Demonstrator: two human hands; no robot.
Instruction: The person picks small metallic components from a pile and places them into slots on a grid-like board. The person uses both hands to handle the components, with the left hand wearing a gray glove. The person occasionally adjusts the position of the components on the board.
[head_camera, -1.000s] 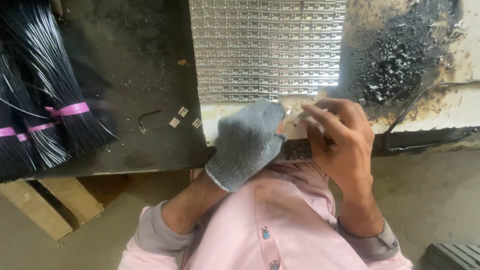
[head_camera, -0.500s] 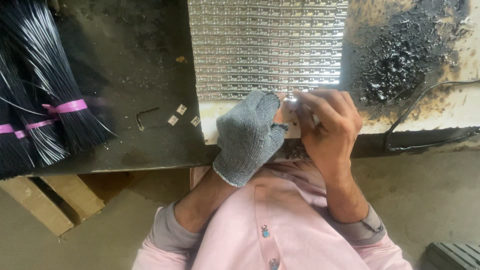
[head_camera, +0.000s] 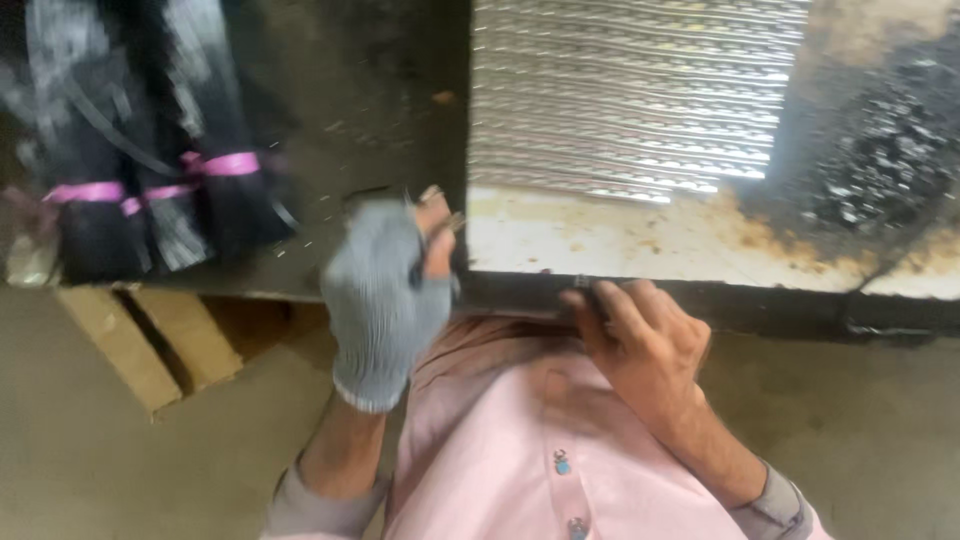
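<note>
Small metal piece pinched beside the stacked strips

A small metal piece (head_camera: 452, 222) is pinched at the gloved left hand (head_camera: 385, 300); the bare right hand (head_camera: 640, 345) rests curled, seemingly empty, at the bench edge (head_camera: 800, 310). Many metal strips (head_camera: 630, 100) lie stacked far right.

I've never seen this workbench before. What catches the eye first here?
The grey knitted glove on the left hand stands out at the bench's front edge, bare fingertips poking out. Behind it lies a ribbed, shiny metal sheet, and at far left are black bristle bundles tied with pink bands. The bare right hand rests on the bench edge.
</note>
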